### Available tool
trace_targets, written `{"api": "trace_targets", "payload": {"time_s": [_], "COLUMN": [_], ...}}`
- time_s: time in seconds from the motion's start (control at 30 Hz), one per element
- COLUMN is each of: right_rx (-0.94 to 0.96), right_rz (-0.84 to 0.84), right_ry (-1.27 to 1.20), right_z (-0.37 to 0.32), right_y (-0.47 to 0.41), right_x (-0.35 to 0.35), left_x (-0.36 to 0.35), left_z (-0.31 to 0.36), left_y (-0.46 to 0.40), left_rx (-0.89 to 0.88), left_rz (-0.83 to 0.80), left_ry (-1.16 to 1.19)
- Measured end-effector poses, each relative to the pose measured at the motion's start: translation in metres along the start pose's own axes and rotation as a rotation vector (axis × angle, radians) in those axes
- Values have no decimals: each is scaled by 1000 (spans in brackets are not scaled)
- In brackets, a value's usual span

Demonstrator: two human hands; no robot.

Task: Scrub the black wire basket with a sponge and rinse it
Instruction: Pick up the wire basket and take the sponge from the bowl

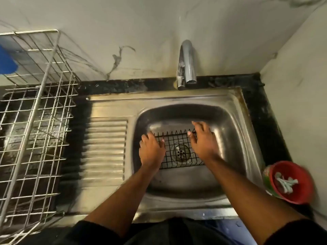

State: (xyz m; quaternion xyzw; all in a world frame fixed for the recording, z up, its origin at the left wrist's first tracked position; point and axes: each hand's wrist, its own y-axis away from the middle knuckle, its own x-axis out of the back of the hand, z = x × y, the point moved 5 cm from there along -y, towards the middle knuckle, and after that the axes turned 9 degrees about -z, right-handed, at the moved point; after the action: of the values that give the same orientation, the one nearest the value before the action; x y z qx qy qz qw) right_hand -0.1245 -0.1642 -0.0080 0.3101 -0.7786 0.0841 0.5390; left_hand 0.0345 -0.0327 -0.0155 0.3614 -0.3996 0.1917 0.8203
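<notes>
No readable writing or brand shows anywhere. A dark stone bench (256,106) meets pale marbled walls at the back and the right, forming a corner at the back right. Set into the bench is a steel sink (228,138) with a ribbed draining board (106,147) on its left side and a chrome tap (186,64) at its back edge, with no water visible from the spout. In the bowl of the sink lies the black wire basket (178,138), sitting over the round drain strainer (182,152), which shows through its mesh. The left hand (152,151) covers the basket's left edge, its grip loosely curled over the wire, thumb resting on the mesh; whether it truly clamps the wire cannot be told. The right hand (203,140) is at the basket's right back corner, its fingers spread and bent over the rim. On the left end of the bench stands a silver wire dish rack (35,131), with something blue (7,64) behind its back left corner. At the right front edge of the bench sits a red bowl (299,184) holding a pale, stringy scrap that is too blurred to identify.
</notes>
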Motion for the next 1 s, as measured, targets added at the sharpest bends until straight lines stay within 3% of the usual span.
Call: {"api": "trace_targets", "payload": {"time_s": [0.13, 0.23, 0.4, 0.47, 0.57, 0.63, 0.7, 0.8, 0.87, 0.93, 1.0], "right_rx": [9, 51, 45, 85, 359, 433, 337, -29, -248, -396, -415], "right_rz": [97, 153, 164, 122, 53, 2, 11, 8, -139, -320, -385], "right_ry": [-263, -435, -496, -450, -178, -150, -379, -1164, -1600, -1741, -1765], "right_z": [-13, -32, -56, -62, -70, -68, -63, -55, -57, -65, -76], "right_y": [-29, -63, -110, -115, -120, -123, -120, -99, -87, -79, -74], "right_x": [14, 33, 49, 48, 49, 53, 57, 58, 52, 56, 70], "left_x": [-13, -15, -21, -23, -22, -17, -10, 0, 11, 25, 42], "left_z": [-14, -15, -18, -20, -23, -20, -14, 2, 16, 32, 53], "left_y": [-9, -17, -24, -29, -36, -37, -36, -33, -30, -27, -18], "left_rx": [199, 208, 202, 228, 310, 323, 300, 208, 111, 18, -91], "left_rz": [-195, -214, -205, -214, -227, -212, -172, -144, -93, -5, 66], "left_ry": [136, 140, 209, 289, 454, 467, 432, 413, 372, 286, 226]}}
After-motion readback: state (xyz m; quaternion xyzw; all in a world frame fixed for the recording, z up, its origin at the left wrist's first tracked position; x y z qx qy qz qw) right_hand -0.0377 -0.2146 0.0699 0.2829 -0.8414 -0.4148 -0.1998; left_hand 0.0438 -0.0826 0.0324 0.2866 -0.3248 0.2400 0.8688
